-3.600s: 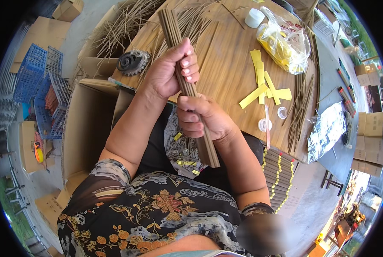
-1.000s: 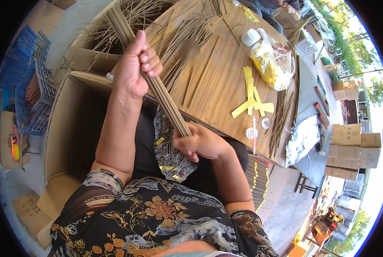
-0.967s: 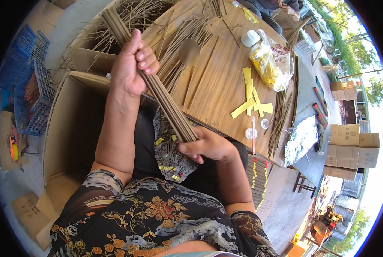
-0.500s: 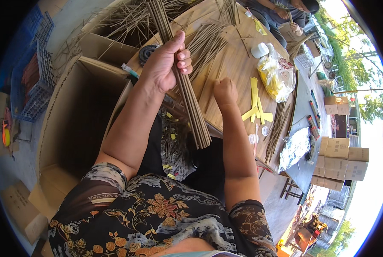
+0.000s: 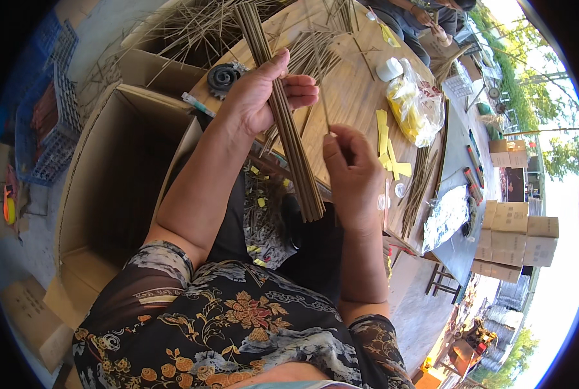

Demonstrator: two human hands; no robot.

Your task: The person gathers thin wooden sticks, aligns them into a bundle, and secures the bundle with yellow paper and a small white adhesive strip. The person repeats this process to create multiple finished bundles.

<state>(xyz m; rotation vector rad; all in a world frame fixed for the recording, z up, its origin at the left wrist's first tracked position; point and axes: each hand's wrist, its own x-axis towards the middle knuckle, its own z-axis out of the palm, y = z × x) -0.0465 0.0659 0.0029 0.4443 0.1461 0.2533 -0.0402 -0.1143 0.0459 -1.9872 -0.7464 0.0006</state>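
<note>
My left hand (image 5: 261, 97) holds a bundle of thin brown sticks (image 5: 296, 168), tilted so its lower end points toward my lap. The thumb lies over the bundle while the fingers behind it are loosely stretched out. To the right of it, my right hand (image 5: 354, 172) pinches a single thin stick (image 5: 326, 107) between thumb and forefinger, its length rising away from me over the table. Beyond both hands, more loose sticks (image 5: 312, 55) lie on the wooden table (image 5: 357, 84).
Yellow strips (image 5: 383, 133), a white tub (image 5: 389, 69) and a plastic bag with yellow contents (image 5: 412, 113) lie at right. A black coil (image 5: 223, 79) sits at the table's left edge. A cardboard box (image 5: 101, 175) stands left of me. Another person (image 5: 425, 19) sits across the table.
My right hand has come nearer from the tabletop, turned, and now pinches a single stick. The fingers of my left hand have loosened and stretched out beside the bundle.
</note>
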